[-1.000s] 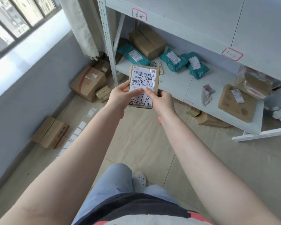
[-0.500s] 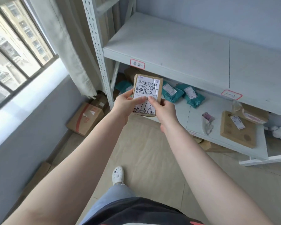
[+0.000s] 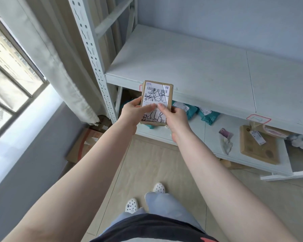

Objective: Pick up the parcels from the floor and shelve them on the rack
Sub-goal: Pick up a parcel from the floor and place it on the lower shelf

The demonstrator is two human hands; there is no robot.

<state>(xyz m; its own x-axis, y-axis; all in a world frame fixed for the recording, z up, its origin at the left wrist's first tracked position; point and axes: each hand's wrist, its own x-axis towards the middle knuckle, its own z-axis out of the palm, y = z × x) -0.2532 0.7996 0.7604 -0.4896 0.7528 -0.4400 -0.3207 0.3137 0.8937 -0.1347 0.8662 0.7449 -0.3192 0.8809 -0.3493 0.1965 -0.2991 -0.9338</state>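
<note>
A small brown cardboard parcel (image 3: 157,95) with a white shipping label and black handwriting is held upright in front of me. My left hand (image 3: 132,113) grips its left edge and my right hand (image 3: 175,117) grips its right edge, both thumbs on the label. The parcel sits level with the front edge of the white rack's upper shelf (image 3: 199,67), which carries nothing. On the lower shelf (image 3: 213,137) lie teal bag parcels (image 3: 208,116), a flat brown parcel (image 3: 257,145) and a small plastic-wrapped packet (image 3: 226,138).
The rack's perforated upright post (image 3: 93,55) stands left of the parcel, with a curtain (image 3: 56,49) and window behind it. A cardboard box (image 3: 84,145) lies on the floor by the wall. My feet in white shoes (image 3: 143,196) stand on beige floor.
The view has risen from the lower shelf to the upper shelf. Both hands have lifted the parcel up to the upper shelf's front edge, still gripping it.
</note>
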